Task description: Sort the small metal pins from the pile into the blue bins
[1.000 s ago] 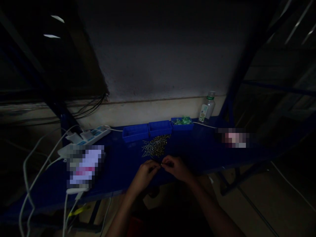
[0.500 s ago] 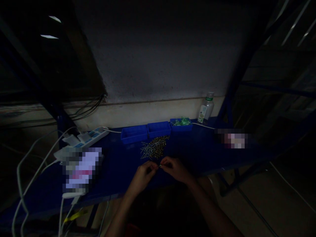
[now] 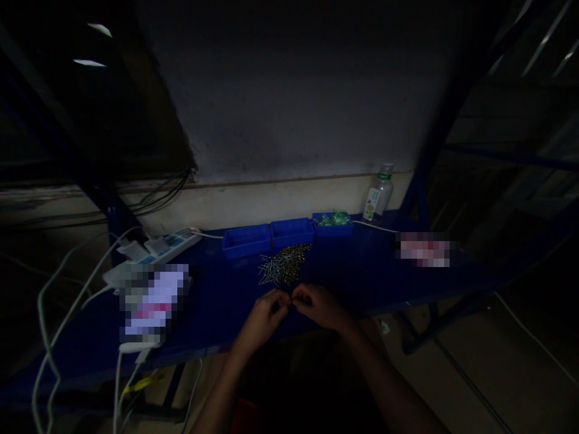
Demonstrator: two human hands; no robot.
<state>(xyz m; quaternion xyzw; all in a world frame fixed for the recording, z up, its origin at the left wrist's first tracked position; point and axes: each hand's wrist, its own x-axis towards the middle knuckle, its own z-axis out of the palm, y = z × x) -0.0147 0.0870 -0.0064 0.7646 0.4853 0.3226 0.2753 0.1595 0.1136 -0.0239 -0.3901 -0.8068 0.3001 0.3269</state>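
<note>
My left hand and my right hand meet fingertip to fingertip just above the front of the blue table. Both are pinched closed on a tiny part between them, too small and dark to name. Right behind the hands lies a heap of small metal pins and screws. Three blue trays stand in a row further back: the left tray, the middle tray, and the right tray with green pieces in it.
A white power strip with plugs and white cables lies at the left. A plastic bottle stands by the wall at the back right. Dark shelf frames rise on both sides. The room is very dim.
The hands stay together and have shifted slightly up and left; the fingertips have closed in tighter. Nothing else has moved.
</note>
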